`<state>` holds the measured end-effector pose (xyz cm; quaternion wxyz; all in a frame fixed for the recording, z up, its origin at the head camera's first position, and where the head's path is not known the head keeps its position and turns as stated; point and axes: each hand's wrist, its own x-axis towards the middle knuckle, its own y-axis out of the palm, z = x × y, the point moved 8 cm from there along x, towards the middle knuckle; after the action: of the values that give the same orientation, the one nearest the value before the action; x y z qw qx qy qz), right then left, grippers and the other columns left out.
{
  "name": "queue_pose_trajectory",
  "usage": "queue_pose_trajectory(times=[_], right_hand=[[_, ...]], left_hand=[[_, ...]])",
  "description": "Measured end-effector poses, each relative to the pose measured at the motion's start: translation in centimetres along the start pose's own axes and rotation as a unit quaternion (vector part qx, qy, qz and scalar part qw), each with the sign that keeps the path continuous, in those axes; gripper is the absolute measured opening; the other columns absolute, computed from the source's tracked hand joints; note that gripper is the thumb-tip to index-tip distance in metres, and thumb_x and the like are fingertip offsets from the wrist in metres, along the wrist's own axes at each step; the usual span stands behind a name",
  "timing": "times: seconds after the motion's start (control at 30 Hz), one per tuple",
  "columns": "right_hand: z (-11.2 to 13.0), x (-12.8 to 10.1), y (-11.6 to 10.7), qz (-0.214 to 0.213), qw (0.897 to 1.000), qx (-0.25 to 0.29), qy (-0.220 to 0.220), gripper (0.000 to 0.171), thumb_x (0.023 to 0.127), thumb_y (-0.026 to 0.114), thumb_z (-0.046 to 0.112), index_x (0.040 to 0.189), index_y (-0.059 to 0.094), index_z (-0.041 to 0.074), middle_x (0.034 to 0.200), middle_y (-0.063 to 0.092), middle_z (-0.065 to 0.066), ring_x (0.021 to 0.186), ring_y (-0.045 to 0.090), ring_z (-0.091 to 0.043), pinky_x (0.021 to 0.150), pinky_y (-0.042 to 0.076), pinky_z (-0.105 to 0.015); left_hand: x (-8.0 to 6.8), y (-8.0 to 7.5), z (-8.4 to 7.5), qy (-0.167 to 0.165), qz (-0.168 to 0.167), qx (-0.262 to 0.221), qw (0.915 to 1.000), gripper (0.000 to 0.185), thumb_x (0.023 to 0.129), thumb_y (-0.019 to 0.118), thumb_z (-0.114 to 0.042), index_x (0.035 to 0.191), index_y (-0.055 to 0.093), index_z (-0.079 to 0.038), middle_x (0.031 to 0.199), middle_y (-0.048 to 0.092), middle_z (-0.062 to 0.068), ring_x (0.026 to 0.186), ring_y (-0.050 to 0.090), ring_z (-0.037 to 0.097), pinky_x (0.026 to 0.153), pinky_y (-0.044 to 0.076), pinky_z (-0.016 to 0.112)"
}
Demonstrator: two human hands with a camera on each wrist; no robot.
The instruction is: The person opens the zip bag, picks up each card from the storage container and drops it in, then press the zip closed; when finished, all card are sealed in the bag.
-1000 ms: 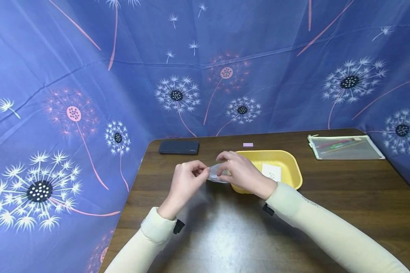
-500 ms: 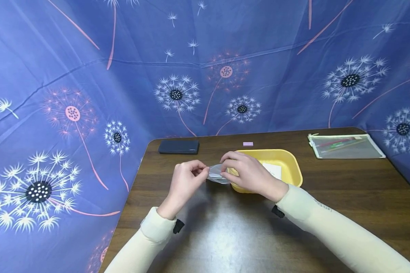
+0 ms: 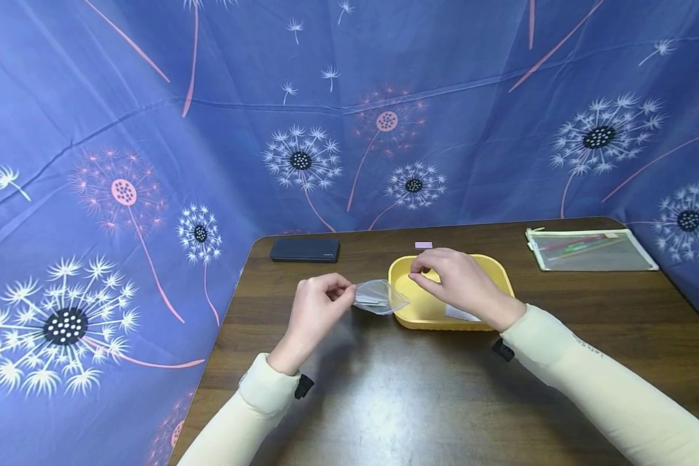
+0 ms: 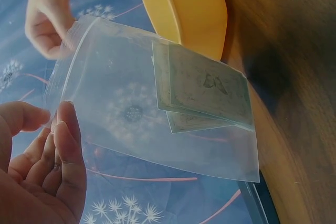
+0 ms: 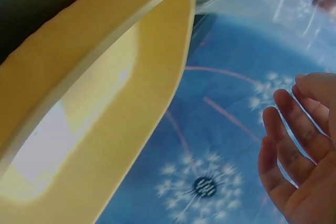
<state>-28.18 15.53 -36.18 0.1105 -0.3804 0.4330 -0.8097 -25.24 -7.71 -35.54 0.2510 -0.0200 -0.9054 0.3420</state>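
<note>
My left hand (image 3: 317, 314) pinches the top edge of a clear zip bag (image 3: 387, 299), near one end of its zip strip. Inside the bag, several greenish printed cards (image 4: 207, 85) lie overlapped at the bottom, as the left wrist view shows. My right hand (image 3: 466, 285) hovers over a yellow plastic tray (image 3: 425, 323), apart from the bag. Its fingers (image 5: 294, 153) are loosely bent with nothing between them in the right wrist view. A white paper slip (image 3: 460, 313) lies in the tray, partly covered by the right hand in the head view.
A dark flat case (image 3: 305, 250) lies at the back left of the wooden table (image 3: 349, 414). Behind the tray is a small pink block (image 3: 423, 245). A mesh zip pouch (image 3: 591, 251) with pens lies at the back right. Blue patterned cloth (image 3: 472, 129) hangs behind.
My right hand has come off the bag and moved right, over the tray. The left hand has stayed in place, pinching the bag.
</note>
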Motion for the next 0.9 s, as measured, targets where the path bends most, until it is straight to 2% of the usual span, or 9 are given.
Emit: queue_pose_trajectory(times=[0.17, 0.3, 0.43, 0.63, 0.9], right_hand=[[-2.2, -0.8, -0.2, 0.01, 1.0, -0.023, 0.015, 0.009, 0.092, 0.078, 0.01, 0.091, 0.074, 0.018, 0.088, 0.071, 0.008, 0.083, 0.067, -0.013, 0.072, 0.056, -0.039], [-3.9, -1.4, -0.2, 0.035, 0.998, -0.032, 0.048, 0.008, 0.094, 0.076, 0.011, 0.092, 0.074, 0.019, 0.089, 0.071, 0.008, 0.083, 0.068, -0.014, 0.07, 0.055, -0.04], [-5.9, -2.2, 0.2, 0.063, 0.994, -0.038, 0.08, 0.004, 0.097, 0.073, 0.014, 0.095, 0.075, 0.016, 0.091, 0.071, 0.006, 0.085, 0.068, -0.015, 0.072, 0.055, -0.042], [-8.7, -3.5, 1.0, 0.095, 0.988, -0.049, 0.113, 0.006, 0.097, 0.074, 0.019, 0.095, 0.077, 0.014, 0.092, 0.073, 0.004, 0.084, 0.068, -0.017, 0.072, 0.055, -0.044], [-11.5, -5.2, 2.4, 0.145, 0.978, -0.066, 0.133, 0.009, 0.094, 0.074, 0.013, 0.087, 0.075, 0.017, 0.082, 0.068, 0.008, 0.073, 0.059, -0.012, 0.066, 0.051, -0.041]], left_hand=[[0.0, 0.0, 0.1, -0.001, 0.0, 0.0, 1.0, 0.011, 0.089, 0.072, -0.009, 0.083, 0.079, -0.013, 0.063, 0.063, -0.016, 0.055, 0.057, 0.002, 0.054, 0.049, 0.027], [-0.1, 0.0, 0.1, -0.001, 0.0, 0.001, 1.0, 0.01, 0.089, 0.072, -0.009, 0.083, 0.08, -0.012, 0.064, 0.063, -0.016, 0.055, 0.057, 0.003, 0.053, 0.049, 0.027], [-0.1, -0.1, 0.1, -0.002, 0.001, 0.002, 1.0, 0.01, 0.09, 0.072, -0.009, 0.085, 0.08, -0.009, 0.064, 0.064, -0.015, 0.055, 0.057, 0.003, 0.053, 0.049, 0.027], [-0.1, 0.0, 0.1, -0.004, 0.001, 0.002, 1.0, 0.01, 0.089, 0.072, -0.009, 0.083, 0.079, -0.014, 0.064, 0.064, -0.016, 0.056, 0.058, 0.002, 0.054, 0.049, 0.026], [-0.2, 0.0, 0.4, -0.009, 0.001, -0.002, 1.0, 0.011, 0.089, 0.072, -0.01, 0.083, 0.079, -0.015, 0.063, 0.063, -0.018, 0.055, 0.058, 0.001, 0.052, 0.049, 0.027]])
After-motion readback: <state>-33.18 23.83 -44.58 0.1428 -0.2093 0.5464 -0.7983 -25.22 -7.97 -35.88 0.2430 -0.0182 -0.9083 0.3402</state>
